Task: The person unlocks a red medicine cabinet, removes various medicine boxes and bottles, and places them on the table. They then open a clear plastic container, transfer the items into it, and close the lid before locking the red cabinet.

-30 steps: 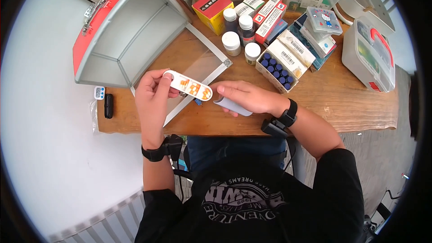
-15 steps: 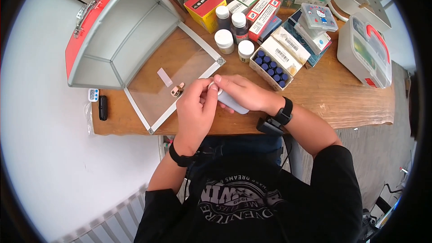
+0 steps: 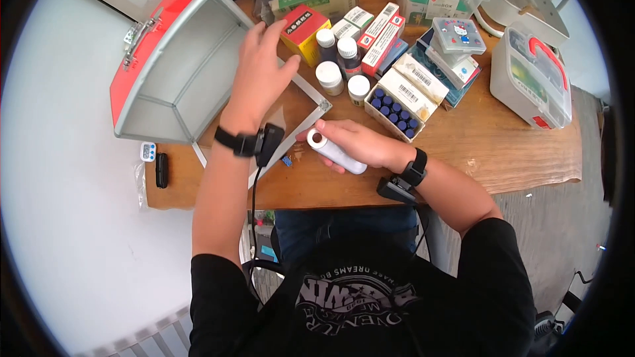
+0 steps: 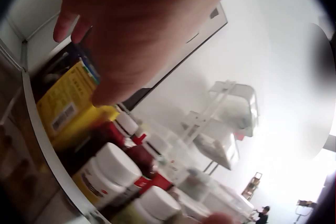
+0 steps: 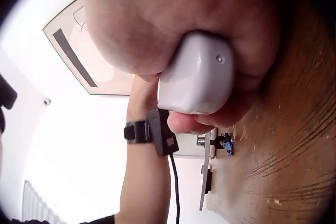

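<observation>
My right hand grips a pale grey pill case above the table's front part. In the right wrist view the smooth rounded end of the pill case sticks out between palm and fingers. My left hand is stretched forward with its fingers spread and nothing in it. Its fingertips are close to the red-and-yellow medicine box, and overlap the opening of the red case in the head view. White-capped bottles stand just right of that hand.
A carton of blue-capped vials, a long red-and-white box and a clear lidded box stand on the wooden table. A white box with a red handle is at the right. A small timer lies left.
The open pill tray in my left hand went into the grey cover in my right hand. My left hand then let go and moved forward toward the medicine box.
</observation>
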`<state>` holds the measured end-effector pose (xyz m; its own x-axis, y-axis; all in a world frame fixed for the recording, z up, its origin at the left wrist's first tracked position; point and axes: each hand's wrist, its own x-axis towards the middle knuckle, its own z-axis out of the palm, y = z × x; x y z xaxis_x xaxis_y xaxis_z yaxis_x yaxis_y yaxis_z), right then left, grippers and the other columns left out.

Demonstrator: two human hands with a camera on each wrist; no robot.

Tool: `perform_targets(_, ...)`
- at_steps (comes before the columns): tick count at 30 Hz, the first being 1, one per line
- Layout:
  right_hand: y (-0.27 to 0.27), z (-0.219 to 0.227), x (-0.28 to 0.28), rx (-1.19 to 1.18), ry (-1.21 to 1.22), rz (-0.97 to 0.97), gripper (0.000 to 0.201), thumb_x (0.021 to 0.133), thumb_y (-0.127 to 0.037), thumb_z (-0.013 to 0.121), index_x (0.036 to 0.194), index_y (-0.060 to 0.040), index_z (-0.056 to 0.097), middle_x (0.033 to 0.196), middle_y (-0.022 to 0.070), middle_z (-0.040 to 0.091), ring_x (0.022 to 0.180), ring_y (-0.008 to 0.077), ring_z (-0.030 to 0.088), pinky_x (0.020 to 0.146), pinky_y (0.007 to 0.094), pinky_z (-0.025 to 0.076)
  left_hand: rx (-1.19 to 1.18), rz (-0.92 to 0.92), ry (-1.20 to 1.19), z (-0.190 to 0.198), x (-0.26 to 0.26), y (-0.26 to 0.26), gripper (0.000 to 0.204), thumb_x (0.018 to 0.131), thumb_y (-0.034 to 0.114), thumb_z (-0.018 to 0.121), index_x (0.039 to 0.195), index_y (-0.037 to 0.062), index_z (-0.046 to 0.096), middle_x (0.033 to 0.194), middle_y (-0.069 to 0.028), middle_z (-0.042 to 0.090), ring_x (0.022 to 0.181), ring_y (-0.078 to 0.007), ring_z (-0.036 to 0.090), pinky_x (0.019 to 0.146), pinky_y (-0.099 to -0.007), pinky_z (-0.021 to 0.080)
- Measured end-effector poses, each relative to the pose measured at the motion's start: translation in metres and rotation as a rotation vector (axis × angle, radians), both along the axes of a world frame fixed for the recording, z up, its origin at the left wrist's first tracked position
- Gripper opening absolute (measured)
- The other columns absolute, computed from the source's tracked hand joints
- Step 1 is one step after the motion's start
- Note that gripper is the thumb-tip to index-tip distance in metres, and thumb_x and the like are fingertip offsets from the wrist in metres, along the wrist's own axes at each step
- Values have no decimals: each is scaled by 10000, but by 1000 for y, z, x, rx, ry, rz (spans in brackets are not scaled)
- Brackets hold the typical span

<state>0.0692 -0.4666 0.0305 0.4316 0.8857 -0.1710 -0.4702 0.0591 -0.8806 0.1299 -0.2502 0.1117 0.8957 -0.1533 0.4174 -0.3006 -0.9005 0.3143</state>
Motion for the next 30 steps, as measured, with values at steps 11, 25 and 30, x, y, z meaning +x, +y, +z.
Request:
perform_targets(11, -3, 5, 0, -25, -10, 30, 608, 1153, -536, 346, 1467, -70, 577, 819, 10, 610, 682, 95, 611, 595, 251, 508, -161, 19, 65, -24, 34, -4, 610, 800, 164, 827, 1333, 31, 561, 1247, -175, 666, 1180, -317, 642, 1017, -415, 505)
perform_targets(25, -1, 8, -1, 7, -2, 6, 523, 1155, -449, 406, 1413, -40, 603, 795, 20, 599, 656, 99, 591, 603, 257, 486, -564, 234, -77, 9, -63, 83, 587, 839, 94, 808, 1357, 32, 540, 1256, -130, 642, 1176, -236, 634, 1010, -406, 528)
perform_targets(30, -4, 8, -4, 21, -61, 35, 505, 1123, -515, 466, 1278, -64, 630, 857, 21, 610, 678, 99, 603, 619, 250, 502, -457, 355, -125, -14, -15, 144, 612, 847, 85, 787, 1390, 17, 514, 1328, -157, 592, 1233, -251, 615, 980, -416, 552)
